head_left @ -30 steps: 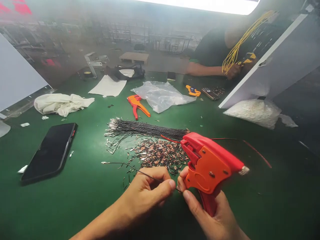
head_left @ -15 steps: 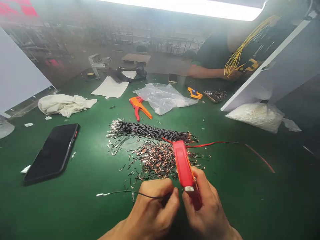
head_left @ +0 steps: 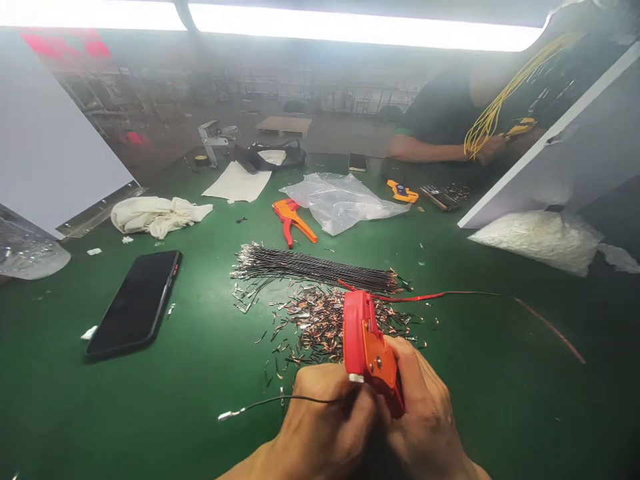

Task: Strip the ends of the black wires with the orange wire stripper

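My left hand (head_left: 327,420) is closed on a thin black wire (head_left: 270,401), whose metal terminal end sticks out to the left. My right hand (head_left: 425,413) grips a red and orange wire stripper (head_left: 375,353), its head up beside my left fingers. Whether the wire's other end sits in the jaws is hidden. Just beyond lies a heap of short black offcuts and copper strands (head_left: 320,323). Behind the heap stretches a bundle of black wires (head_left: 315,265), terminals at its left end and bare copper at its right.
A black phone (head_left: 135,303) and a white cloth (head_left: 160,217) lie left. Farther back are a second wire stripper (head_left: 295,221) and a clear plastic bag (head_left: 345,200). A red strip (head_left: 425,297) runs right. Across the table, a co-worker's hand (head_left: 490,148) holds yellow wires (head_left: 493,113).
The stripper has turned so its orange side shows, and my hands have come together. The wire has moved in with my left hand. The whole view has shifted slightly.
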{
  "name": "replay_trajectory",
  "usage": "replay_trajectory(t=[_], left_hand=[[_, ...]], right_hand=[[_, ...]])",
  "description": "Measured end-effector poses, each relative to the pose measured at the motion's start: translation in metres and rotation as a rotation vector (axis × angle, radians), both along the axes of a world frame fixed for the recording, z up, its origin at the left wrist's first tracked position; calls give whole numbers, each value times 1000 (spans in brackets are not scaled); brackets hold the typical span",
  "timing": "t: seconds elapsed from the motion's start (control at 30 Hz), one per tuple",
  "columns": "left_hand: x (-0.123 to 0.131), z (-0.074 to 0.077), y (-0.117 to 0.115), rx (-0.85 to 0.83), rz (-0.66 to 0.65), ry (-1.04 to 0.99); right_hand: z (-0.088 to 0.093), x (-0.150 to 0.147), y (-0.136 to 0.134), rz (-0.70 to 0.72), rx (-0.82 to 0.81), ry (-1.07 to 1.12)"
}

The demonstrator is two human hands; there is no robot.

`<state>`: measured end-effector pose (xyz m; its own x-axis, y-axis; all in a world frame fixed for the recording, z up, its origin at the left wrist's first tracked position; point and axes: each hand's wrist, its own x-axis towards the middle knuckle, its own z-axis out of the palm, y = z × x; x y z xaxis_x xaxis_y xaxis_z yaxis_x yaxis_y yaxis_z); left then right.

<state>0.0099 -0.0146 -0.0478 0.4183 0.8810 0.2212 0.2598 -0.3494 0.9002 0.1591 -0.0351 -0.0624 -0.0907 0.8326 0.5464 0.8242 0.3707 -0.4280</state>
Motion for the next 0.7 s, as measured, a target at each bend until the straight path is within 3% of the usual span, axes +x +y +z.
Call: replay_trajectory(t=[0.3,0.47,0.57,0.7], left_hand=[[0,3,-1,77,49,83],[-4,6,-1,306,74,126],[-5,7,1,248,62,131],[-8,7,6,132,114,85]], right_hand=[[-1,-3,4,-44,11,-35],[-6,10,9,-210,30,-76],[-6,16,11,-264,0,-27],[-4,17,11,-229,-57,32]])
